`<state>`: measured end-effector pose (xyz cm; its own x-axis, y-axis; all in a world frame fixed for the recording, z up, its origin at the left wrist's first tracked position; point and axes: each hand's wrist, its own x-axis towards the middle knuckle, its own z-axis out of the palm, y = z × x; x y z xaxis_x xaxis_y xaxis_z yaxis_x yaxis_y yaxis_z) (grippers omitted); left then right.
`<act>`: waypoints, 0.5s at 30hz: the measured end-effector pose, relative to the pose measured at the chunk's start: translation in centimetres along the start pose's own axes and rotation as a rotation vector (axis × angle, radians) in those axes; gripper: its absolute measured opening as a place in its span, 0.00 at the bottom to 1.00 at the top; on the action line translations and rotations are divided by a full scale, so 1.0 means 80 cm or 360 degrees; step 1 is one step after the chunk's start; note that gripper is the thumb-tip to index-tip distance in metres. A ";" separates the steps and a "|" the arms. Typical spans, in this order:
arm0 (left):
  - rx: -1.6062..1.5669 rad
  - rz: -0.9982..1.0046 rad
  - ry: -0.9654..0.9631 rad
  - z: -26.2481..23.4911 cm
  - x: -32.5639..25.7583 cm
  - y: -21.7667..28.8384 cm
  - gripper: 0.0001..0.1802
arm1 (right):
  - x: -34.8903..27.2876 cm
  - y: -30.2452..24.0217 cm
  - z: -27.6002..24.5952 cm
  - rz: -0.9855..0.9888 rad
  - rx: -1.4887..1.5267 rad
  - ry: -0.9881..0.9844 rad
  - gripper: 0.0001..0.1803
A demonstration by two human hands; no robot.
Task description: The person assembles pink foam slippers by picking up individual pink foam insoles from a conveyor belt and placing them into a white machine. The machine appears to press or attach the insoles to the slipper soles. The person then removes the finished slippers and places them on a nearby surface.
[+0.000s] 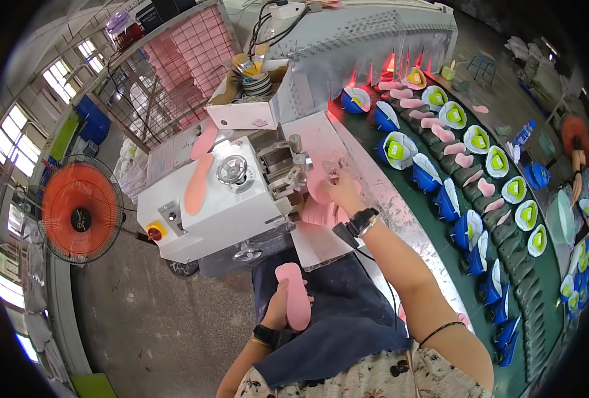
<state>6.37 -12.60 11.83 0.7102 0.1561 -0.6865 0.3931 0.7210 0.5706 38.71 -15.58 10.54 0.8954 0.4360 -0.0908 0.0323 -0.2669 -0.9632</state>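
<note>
Left hand (276,312) fingers grip a pink insole (295,295) at the lap, kept ready. At 1 o'clock, right hand (341,190) fingers pinch another insole (318,185) against the white machine (221,199).

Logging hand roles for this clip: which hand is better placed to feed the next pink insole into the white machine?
Probably the right hand: it is already at the white machine, touching the pink insoles stacked there. The left hand holds a pink insole down over the lap.

Pink insole (294,295) upright over lap; second pink insole (319,186) at machine outlet.
</note>
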 end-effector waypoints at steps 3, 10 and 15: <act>-0.0008 0.0024 0.0091 -0.003 -0.001 -0.004 0.29 | -0.013 -0.025 -0.027 -0.0332 -0.0386 -0.0047 0.18; -0.0148 0.0033 0.0206 -0.015 0.003 -0.014 0.26 | 0.008 -0.024 -0.029 -0.0694 -0.0993 0.0222 0.16; -0.0066 0.0237 0.0496 -0.024 0.001 -0.014 0.26 | 0.053 -0.001 0.042 -0.0192 -0.0446 0.0408 0.18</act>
<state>4.85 -12.12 10.30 0.5429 0.4560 -0.7052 0.2699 0.7005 0.6607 41.04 -10.81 9.34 0.9585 0.2592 0.1189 0.2321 -0.4668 -0.8534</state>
